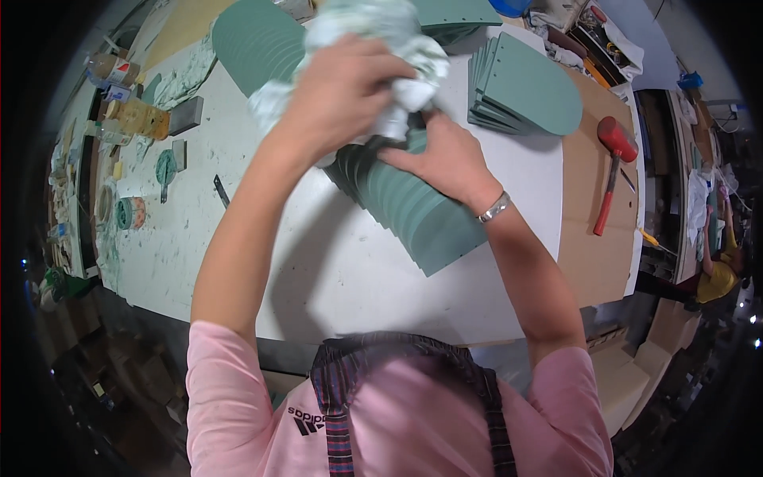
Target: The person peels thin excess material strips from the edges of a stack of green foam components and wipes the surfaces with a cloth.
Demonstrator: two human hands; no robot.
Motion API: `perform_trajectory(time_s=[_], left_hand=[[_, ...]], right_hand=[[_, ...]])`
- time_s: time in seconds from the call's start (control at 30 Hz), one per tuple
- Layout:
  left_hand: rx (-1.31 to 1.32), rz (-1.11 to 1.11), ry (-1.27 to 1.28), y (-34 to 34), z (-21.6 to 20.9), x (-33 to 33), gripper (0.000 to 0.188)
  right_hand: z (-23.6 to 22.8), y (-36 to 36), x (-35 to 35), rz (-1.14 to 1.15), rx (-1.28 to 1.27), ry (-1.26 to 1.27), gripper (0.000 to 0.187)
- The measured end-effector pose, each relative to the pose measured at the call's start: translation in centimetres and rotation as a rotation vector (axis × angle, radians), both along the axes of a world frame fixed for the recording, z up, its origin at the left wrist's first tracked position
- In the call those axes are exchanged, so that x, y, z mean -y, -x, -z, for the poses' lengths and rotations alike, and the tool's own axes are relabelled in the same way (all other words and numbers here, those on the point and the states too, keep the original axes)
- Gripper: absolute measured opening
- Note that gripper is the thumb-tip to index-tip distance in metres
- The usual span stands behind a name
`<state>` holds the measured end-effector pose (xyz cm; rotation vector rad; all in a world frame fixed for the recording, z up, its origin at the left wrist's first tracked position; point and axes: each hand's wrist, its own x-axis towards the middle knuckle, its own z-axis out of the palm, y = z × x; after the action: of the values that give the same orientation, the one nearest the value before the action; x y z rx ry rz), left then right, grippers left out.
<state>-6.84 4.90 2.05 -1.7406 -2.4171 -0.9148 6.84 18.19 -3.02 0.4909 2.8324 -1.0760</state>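
Left hand: your left hand [346, 91], upper centre of the frame, is closed tight around a crumpled white rag [381, 56] stained pale green, fingers bunched over the cloth.

Right hand: your right hand [437, 155], just right of centre, lies flat with fingers spread on the top of the fanned row of green panels [413, 203]; it presses down and grips nothing. A metal bracelet [494, 208] sits at the wrist.

Panels: the fanned row runs from the centre of the frame down to the right across the white tabletop [318, 262], each round-ended piece overlapping the next. The rag touches the upper end of this row, right where your two hands meet.

Step in hand: judging by the rag and the bracing hand, you are wiping the panel faces or edges while holding the row steady.

Next move: it probably calls for keeping the flat hand firm so the row does not slide, and drawing the rag along one piece at a time.

Other stacks: a neat green stack [524, 91] lies upper right; another fanned run [254, 40] sits upper left.

Nearby tools: a red mallet [613, 163] rests at the right on the brown board [592, 254]; tape rolls [131, 213] lie at the left.
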Motion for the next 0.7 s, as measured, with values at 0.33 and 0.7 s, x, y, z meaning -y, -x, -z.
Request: perform_trajectory(time_s=[0.33,0.7], left_hand=[[0.017,-0.296,-0.158,-1.1,12.0,11.9,0.035],[0.065,-0.314,-0.288,1.4,7.3,6.7,0.037]], right_hand=[[-0.2,-0.1,-0.2,0.071,-0.017,0.03,0.086],[0.0,-0.2,0.1,0.073,-0.084,-0.015,0.073]])
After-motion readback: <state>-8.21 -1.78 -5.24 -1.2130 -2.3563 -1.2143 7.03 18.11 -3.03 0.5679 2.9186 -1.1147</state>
